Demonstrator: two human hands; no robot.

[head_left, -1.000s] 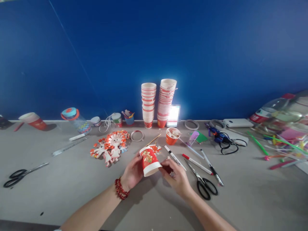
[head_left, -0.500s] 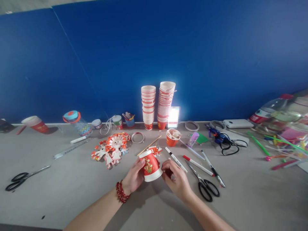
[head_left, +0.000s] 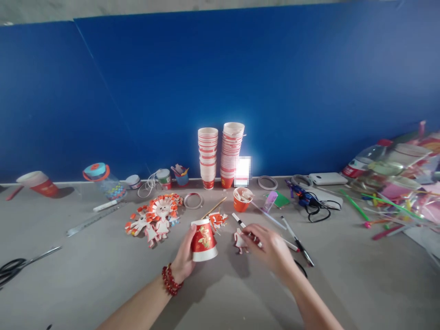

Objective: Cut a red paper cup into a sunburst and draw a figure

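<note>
My left hand [head_left: 184, 256] holds a red paper cup [head_left: 203, 240] upside down, its white rim toward the table. A red bead bracelet [head_left: 169, 280] sits on that wrist. My right hand [head_left: 271, 247] has left the cup and reaches to the right, fingertips pinched at a small red-and-white paper cut-out [head_left: 239, 241] beside a white marker [head_left: 240, 223]. Black scissors [head_left: 300, 268] lie mostly hidden under my right hand.
Two tall stacks of paper cups [head_left: 220, 153] stand at the blue wall. A paper-cup lion craft [head_left: 156, 215], a small orange cup [head_left: 241, 199], pens, a blue glue gun [head_left: 305, 198], a ruler [head_left: 91, 219], other scissors [head_left: 20, 265] and a pile of straws and bags [head_left: 402, 188] surround the grey table.
My right hand let go of the cup and moved right to the paper cut-out. My left hand turned the cup more upright. The view shifted slightly right and up.
</note>
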